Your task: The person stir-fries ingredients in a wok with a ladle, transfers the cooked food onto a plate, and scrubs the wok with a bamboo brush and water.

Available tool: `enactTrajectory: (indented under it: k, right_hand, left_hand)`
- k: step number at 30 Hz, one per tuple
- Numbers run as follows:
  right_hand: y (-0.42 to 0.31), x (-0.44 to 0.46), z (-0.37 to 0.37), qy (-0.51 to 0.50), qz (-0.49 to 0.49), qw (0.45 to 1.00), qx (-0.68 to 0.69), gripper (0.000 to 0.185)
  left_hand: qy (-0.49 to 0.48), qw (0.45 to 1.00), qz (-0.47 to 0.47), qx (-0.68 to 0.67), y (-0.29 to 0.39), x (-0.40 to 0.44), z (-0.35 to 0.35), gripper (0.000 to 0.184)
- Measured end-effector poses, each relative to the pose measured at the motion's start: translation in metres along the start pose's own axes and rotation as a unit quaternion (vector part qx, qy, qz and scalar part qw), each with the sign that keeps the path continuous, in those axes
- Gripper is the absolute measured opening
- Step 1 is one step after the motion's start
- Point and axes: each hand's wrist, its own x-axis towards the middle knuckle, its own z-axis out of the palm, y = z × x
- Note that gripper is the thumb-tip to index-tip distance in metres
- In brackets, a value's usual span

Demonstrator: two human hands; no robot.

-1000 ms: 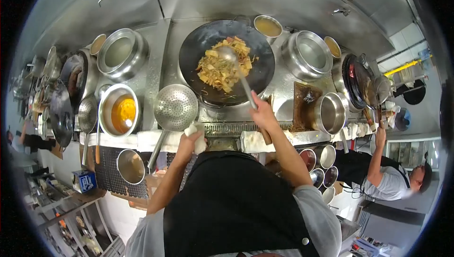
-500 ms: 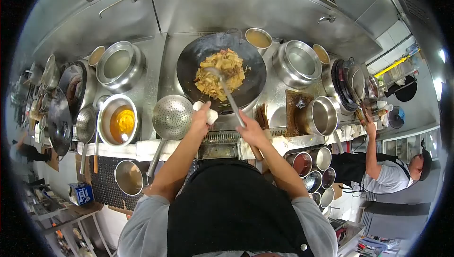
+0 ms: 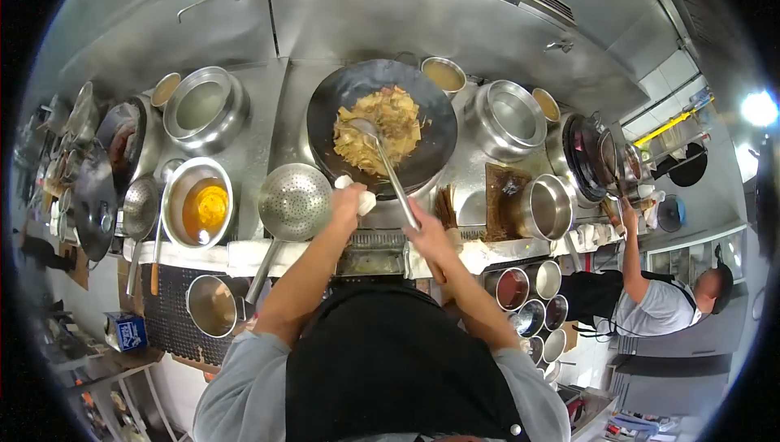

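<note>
A black wok (image 3: pixel 439 137) holds a heap of yellowish sliced food (image 3: pixel 398 121) with darker shreds. My right hand (image 3: pixel 431 237) is wrapped round the handle of a long metal ladle (image 3: pixel 393 172), whose bowl rests on the food left of the wok's middle. The ladle's wooden end shows below that hand. At the wok's near left edge, my left hand (image 3: pixel 348 205) is closed on a folded white cloth (image 3: pixel 365 201). Whether it grips the wok's rim through the cloth is hidden. Just left of it lies a perforated strainer (image 3: pixel 294 202).
A pot of orange-yellow liquid (image 3: pixel 176 213) stands left, near a lidded-looking steel pot (image 3: pixel 231 121). To the right are an empty-looking saucepan (image 3: pixel 547 208), another steel pot (image 3: pixel 510 121) and several seasoning containers (image 3: pixel 512 288). A co-worker (image 3: pixel 650 300) works at the far right.
My right hand has drawn slightly down toward me, and the ladle's bowl has shifted a little left in the food. My left hand stays at the wok's edge with the cloth.
</note>
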Motion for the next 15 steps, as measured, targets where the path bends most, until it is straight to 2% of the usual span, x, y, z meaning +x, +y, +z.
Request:
enactTrajectory:
  k: [3, 5, 6, 7, 8, 9, 10, 11, 12, 14, 15]
  right_hand:
    - [0.018, -0.053, -0.002, 0.034, -0.018, 0.999, -0.014, 0.079]
    - [-0.021, -0.103, -0.038, -0.065, 0.015, 0.997, 0.039, 0.078]
    - [-0.041, -0.103, -0.05, -0.102, 0.064, 0.99, 0.073, 0.077]
    - [-0.048, -0.09, -0.055, -0.104, 0.054, 0.993, 0.014, 0.077]
    - [-0.052, -0.079, -0.059, -0.104, 0.043, 0.993, -0.045, 0.077]
    - [-0.046, -0.069, -0.055, -0.1, 0.044, 0.993, -0.04, 0.077]
    - [-0.034, -0.05, -0.05, -0.06, 0.052, 0.993, -0.091, 0.076]
    - [-0.026, -0.032, -0.047, -0.018, 0.057, 0.988, -0.144, 0.076]
    - [-0.02, -0.022, -0.043, -0.01, 0.048, 0.988, -0.146, 0.076]
    - [-0.006, -0.026, -0.028, 0.07, 0.032, 0.991, -0.112, 0.075]
    - [0.0, -0.037, -0.025, 0.086, -0.018, 0.991, -0.105, 0.075]
  left_hand:
    - [-0.009, 0.999, -0.046, 0.012, 0.013, -0.007, -0.005, 0.017]
    - [-0.021, 0.999, -0.025, -0.026, 0.018, -0.035, 0.005, 0.014]
    - [-0.03, 0.998, -0.002, -0.058, 0.016, -0.046, 0.003, 0.011]
    - [-0.021, 1.0, 0.008, -0.021, 0.006, -0.027, 0.0, 0.008]
    - [-0.028, 1.0, 0.004, 0.0, 0.002, -0.015, -0.005, 0.013]
    - [-0.033, 0.999, -0.005, 0.004, 0.0, -0.015, -0.012, 0.013]
    - [-0.04, 0.999, -0.009, 0.002, 0.002, -0.015, -0.015, 0.012]
    - [-0.05, 0.998, 0.027, -0.006, -0.001, -0.026, -0.027, 0.011]
    - [-0.061, 0.996, 0.065, -0.015, -0.008, -0.041, -0.045, 0.011]
    - [-0.047, 0.994, 0.079, 0.059, -0.025, -0.063, -0.087, 0.009]
    - [-0.041, 0.997, 0.033, 0.053, -0.032, -0.079, -0.108, 0.01]
